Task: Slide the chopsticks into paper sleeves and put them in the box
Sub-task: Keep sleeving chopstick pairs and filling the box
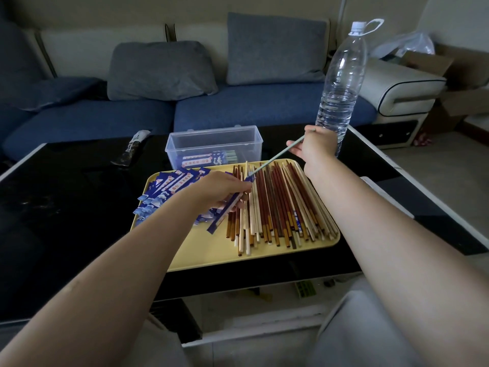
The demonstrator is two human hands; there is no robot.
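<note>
**Chopsticks meet sleeve mouth — insertion step**

Chopsticks (280, 152), pale green pair, pinched at far end by right hand (313, 144), tips right at the open mouth of blue paper sleeve (227, 207), which left hand (221, 189) grips over the yellow tray (211, 256). Next, I'd say: push straight along the sleeve, w/o buckling the paper, then into clear box (213, 147) at far side.

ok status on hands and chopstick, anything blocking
Left hand grips blue paper sleeve. Right hand holds pale green chopstick, tip at sleeve mouth. Clear box behind tray, open, nothing blocking.
</note>
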